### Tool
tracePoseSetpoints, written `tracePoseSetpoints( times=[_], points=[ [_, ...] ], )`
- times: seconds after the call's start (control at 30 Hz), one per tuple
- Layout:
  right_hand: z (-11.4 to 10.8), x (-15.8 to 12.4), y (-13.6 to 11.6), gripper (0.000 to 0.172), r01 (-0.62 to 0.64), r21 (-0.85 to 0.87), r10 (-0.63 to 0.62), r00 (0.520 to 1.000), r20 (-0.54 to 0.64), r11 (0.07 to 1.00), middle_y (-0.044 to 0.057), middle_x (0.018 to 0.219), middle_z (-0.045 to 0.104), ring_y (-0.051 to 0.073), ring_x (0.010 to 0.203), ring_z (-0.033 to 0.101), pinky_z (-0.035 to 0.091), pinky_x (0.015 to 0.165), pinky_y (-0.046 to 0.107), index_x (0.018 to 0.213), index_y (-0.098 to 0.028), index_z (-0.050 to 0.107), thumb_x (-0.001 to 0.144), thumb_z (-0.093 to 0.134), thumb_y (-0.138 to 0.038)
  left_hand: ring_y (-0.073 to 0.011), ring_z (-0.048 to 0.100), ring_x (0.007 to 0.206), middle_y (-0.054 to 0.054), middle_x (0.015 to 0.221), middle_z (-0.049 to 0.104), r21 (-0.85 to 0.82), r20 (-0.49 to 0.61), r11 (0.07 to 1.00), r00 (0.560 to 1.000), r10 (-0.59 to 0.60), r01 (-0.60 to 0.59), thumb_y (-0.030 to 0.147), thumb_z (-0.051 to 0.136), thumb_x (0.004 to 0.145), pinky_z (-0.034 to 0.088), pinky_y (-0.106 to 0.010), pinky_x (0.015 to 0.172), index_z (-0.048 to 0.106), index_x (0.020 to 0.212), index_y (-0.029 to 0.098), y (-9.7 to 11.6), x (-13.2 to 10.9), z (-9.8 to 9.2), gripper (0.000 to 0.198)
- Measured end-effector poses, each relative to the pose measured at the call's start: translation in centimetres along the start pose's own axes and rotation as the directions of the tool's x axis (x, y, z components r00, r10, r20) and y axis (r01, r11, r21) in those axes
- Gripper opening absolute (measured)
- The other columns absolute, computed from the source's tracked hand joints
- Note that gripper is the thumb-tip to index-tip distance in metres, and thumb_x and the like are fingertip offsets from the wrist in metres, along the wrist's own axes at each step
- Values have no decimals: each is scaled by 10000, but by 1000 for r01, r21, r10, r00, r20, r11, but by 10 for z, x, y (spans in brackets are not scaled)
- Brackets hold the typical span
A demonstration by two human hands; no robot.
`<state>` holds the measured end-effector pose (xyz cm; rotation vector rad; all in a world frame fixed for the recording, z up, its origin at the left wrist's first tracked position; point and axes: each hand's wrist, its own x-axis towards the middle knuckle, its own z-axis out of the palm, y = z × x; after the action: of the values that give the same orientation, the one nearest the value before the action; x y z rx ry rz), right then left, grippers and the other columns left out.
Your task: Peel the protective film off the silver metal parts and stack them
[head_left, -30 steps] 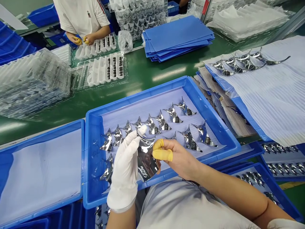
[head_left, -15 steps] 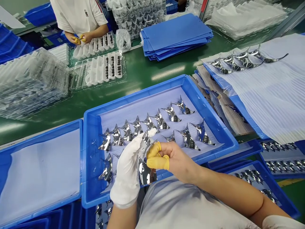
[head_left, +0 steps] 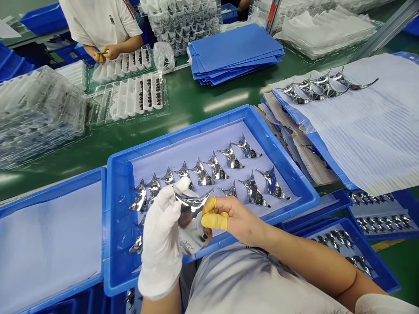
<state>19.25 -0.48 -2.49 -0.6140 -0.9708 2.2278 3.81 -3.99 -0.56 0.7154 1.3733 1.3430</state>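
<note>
A shiny chrome-like curved part (head_left: 193, 222) with pointed corners is held up between my two hands, over the near edge of a blue tray (head_left: 113, 222). My left hand (head_left: 162, 235), in a white glove, grips its left side. On its right edge my right hand (head_left: 225, 216) pinches it with thumb and forefinger, both in yellow finger cots. Behind the hands, rows of similar chrome parts (head_left: 214, 165) lie on the tray's white liner (head_left: 163, 150). Some of the near row is hidden by my hands.
Another blue tray (head_left: 49, 244) with a white liner stands at left. Blue sheets (head_left: 235, 46) are stacked on the green bench (head_left: 183, 102). At right, chrome parts (head_left: 327, 85) rest on white foam sheeting (head_left: 366, 131). Across the bench a co-worker (head_left: 101, 26) handles small parts beside clear trays (head_left: 137, 98).
The chrome part has been turned so its broad mirrored face and curved top edge show. My left hand has shifted left and holds it by the side. The view has moved slightly.
</note>
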Motion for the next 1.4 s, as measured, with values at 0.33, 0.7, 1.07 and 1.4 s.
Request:
tracePoseSetpoints(
  times=[0.33, 0.7, 1.07, 1.4],
  points=[
    [-20, 14, 13, 352, 136, -171, -133, 991, 24, 976, 1, 762, 588, 106, 740, 530, 455, 737, 247, 748, -133, 638, 781, 754, -464, -215, 626, 1035, -24, 1052, 693, 142, 105, 885, 895, 433, -444, 133, 755, 763, 545, -324, 900, 725, 1085, 272, -5, -7, -15, 352],
    [-8, -1, -7, 83, 287, -439, -273, 957, 97, 851, 4, 754, 652, 102, 699, 577, 497, 712, 237, 774, -154, 649, 854, 662, -172, -211, 701, 975, -32, 1052, 756, -20, -69, 990, 988, 139, -141, 254, 770, 763, 570, -292, 868, 754, 1048, 254, 1, -2, -7, 286],
    [-1, 5, 6, 267, -51, 160, 53, 999, -12, 986, -60, 605, 574, 101, 500, 657, 459, 529, 199, 733, -145, 549, 807, 729, -328, -250, 554, 1261, 30, 1330, 631, 168, 149, 933, 943, 296, -319, 359, 618, 897, 434, -392, 1108, 717, 1168, 381, -17, 2, -13, 290],
    [-2, 6, 7, 303, -125, 266, 128, 992, 7, 956, -18, 608, 618, 134, 516, 647, 526, 549, 257, 728, -156, 536, 792, 739, -371, -236, 634, 1112, -35, 1160, 689, 118, -35, 990, 996, 77, -72, 414, 652, 874, 500, -374, 995, 712, 1130, 278, -11, 4, 1, 295]
  ],
)
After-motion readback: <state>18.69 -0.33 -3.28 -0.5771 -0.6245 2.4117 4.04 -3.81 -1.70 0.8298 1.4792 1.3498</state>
